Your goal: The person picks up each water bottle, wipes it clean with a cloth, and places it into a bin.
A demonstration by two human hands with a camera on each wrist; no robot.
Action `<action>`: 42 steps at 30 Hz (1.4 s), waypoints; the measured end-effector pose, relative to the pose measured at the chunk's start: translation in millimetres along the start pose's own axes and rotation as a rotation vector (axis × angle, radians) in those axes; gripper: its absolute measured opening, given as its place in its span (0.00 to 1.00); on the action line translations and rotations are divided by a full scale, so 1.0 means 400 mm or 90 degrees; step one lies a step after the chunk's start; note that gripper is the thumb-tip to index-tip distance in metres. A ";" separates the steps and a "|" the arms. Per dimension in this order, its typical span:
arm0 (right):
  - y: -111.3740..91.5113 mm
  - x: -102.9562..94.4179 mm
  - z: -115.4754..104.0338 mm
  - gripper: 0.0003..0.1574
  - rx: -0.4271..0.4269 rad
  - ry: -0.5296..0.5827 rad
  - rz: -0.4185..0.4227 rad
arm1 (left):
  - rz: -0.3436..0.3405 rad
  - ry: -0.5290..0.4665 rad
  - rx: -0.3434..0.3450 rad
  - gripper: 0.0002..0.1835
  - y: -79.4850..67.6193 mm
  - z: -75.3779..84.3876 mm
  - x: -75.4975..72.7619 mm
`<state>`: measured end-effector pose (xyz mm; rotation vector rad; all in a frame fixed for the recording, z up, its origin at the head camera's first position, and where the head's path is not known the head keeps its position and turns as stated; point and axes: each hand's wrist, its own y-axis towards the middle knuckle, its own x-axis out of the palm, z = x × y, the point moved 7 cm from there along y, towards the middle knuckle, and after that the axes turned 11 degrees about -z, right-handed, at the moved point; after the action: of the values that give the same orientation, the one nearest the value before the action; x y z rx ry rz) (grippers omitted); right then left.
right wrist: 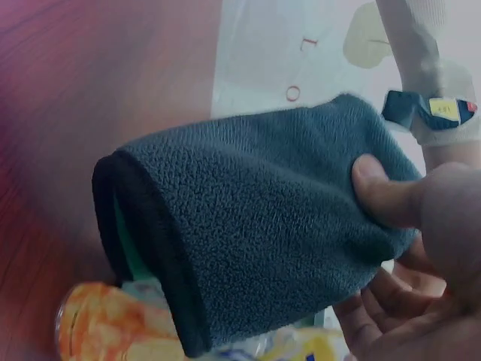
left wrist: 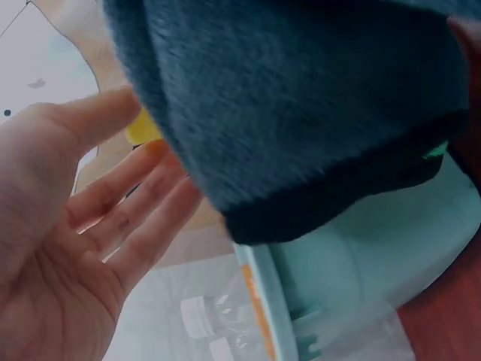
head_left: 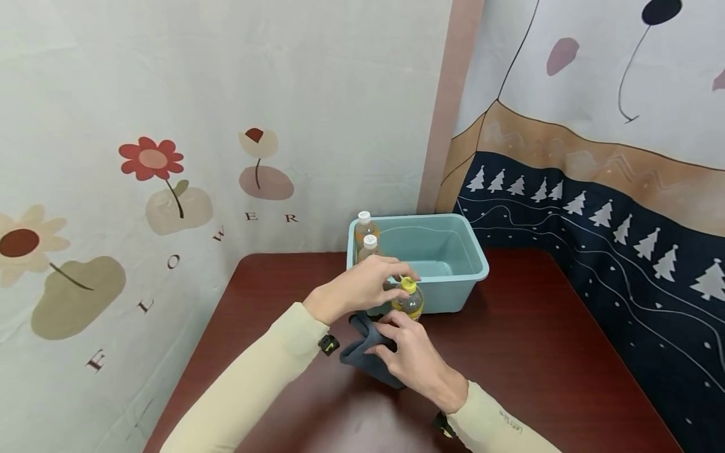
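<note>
A clear plastic bottle (head_left: 415, 306) with a yellow cap (head_left: 408, 285) stands upright in front of the bin. My left hand (head_left: 362, 289) pinches this cap between thumb and fingertips; in the left wrist view part of the cap hides behind the cloth. Low beside the bottle, my right hand (head_left: 416, 362) grips a dark blue-grey fleecy cloth (head_left: 362, 355), thumb on top and fingers underneath. The cloth is folded over, with a dark bound edge and a bit of green inside, as the right wrist view shows. An orange-patterned label (right wrist: 113, 323) shows below it there.
A light teal plastic bin (head_left: 447, 296) stands at the back of the dark red table (head_left: 272, 296). Two bottles with white caps, a rear bottle (head_left: 364, 218) and a nearer bottle (head_left: 370, 243), stand at its left side. Printed fabric (head_left: 351, 113) hangs behind the table.
</note>
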<state>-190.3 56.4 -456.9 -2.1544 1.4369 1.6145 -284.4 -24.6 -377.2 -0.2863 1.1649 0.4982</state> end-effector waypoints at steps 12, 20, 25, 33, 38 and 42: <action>-0.052 -0.114 0.087 0.21 -0.026 0.084 0.017 | 0.092 0.031 0.009 0.19 -0.078 -0.021 0.002; -0.064 -0.220 0.166 0.25 0.055 0.098 0.068 | 0.144 0.013 -0.048 0.21 -0.133 -0.057 0.006; -0.056 -0.235 0.192 0.24 0.097 0.079 0.062 | 0.185 -0.004 -0.045 0.20 -0.153 -0.057 0.017; -0.001 -0.170 0.190 0.22 0.083 0.086 -0.013 | 0.233 -0.062 -0.019 0.21 -0.169 -0.043 0.040; 0.025 -0.118 0.160 0.40 0.035 0.092 -0.049 | 0.248 -0.089 -0.020 0.18 -0.177 -0.038 0.050; 0.030 -0.087 0.138 0.56 0.019 0.091 -0.076 | 0.258 -0.108 -0.033 0.17 -0.184 -0.041 0.053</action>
<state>-237.6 102.2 -448.3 -2.3319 1.3292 1.4172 -253.6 -90.4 -405.9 -0.0475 1.0469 0.8914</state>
